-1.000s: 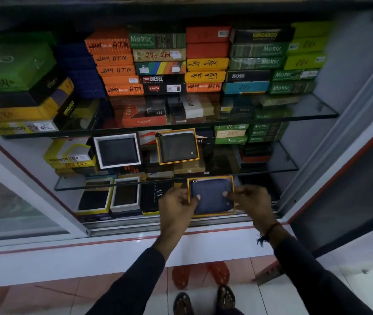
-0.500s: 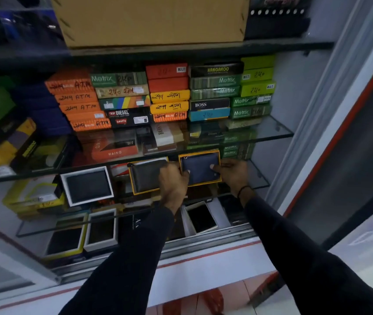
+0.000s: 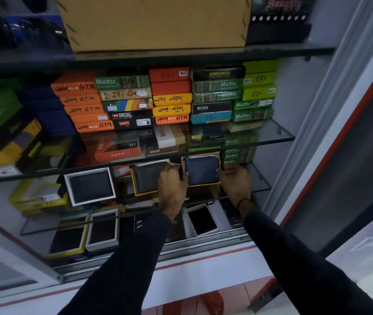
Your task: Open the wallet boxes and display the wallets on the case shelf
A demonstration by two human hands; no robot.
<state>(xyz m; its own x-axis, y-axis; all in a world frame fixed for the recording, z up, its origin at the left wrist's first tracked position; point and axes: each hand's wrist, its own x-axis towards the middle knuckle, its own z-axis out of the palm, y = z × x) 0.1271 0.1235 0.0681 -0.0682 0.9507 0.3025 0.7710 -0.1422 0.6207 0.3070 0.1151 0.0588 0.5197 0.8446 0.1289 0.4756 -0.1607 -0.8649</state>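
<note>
A dark blue wallet in an open yellow-rimmed box point(image 3: 201, 169) stands tilted on the middle glass shelf point(image 3: 258, 180). My left hand point(image 3: 173, 187) grips its left edge and my right hand point(image 3: 234, 183) grips its lower right corner. Just to its left leans a dark grey wallet in a yellow-rimmed box point(image 3: 147, 179), partly behind my left hand. Further left a black wallet in a white box point(image 3: 90, 186) stands upright.
Stacks of closed coloured wallet boxes point(image 3: 169, 98) fill the upper glass shelf. Below, open boxes with dark wallets point(image 3: 102, 230) and a white box point(image 3: 201, 219) lie on the case floor. A cardboard carton point(image 3: 153, 21) sits on top. The case frame point(image 3: 317, 144) runs along the right.
Both hands lifted the blue wallet box from the case's lower front up to the middle shelf, beside the grey wallet box. In the last half second it barely moved.
</note>
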